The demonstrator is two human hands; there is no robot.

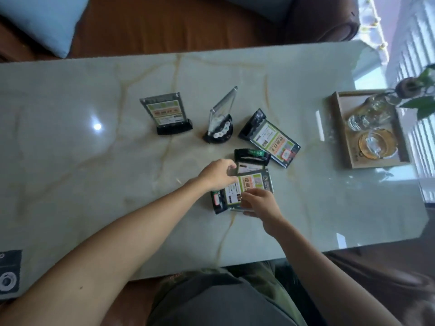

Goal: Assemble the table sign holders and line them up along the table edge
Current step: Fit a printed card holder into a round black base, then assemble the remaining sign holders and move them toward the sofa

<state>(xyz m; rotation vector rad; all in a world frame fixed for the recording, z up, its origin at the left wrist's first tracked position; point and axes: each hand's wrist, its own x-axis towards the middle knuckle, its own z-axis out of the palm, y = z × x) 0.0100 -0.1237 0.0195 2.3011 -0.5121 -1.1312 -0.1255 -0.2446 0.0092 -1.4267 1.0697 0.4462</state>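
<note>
Table: I see a pale marble-look table (pixel 70 102) with tan veins, glossy, with a bright light spot on its left half.
Black device: at the near left corner, a dark flat item with a round ring (pixel 9 274); I cannot tell what it is.
Upright sign holder: the leftmost assembled sign holder (pixel 164 114) stands in its black base, green and orange card facing me.
Angled sign holder: just right of it, a second clear sign panel (pixel 223 104) stands edge-on in a round black base.
Left hand: my left hand (pixel 217 174) reaches in from the lower left, fingers curled onto the upper left edge of the flat sign panel.
Flat sign panel: the sign panel under my hands (pixel 249 184) lies face up mid-table, its green printed card showing.
Loose black base: a black base (pixel 251 155) lies just beyond that panel, touching or nearly touching its far edge; I cannot tell which.
Right hand: my right hand (pixel 259 202) pinches the near edge of the same flat panel, fingers closed on it.
Lying sign holder: another sign holder (pixel 270 137) lies tilted on its back, right of the angled one.
Wooden tray: far right, a wooden tray (pixel 341 137) holds glassware and an amber glass dish.
Plant: green leaves (pixel 423 100) overhang the tray's far corner.
</note>
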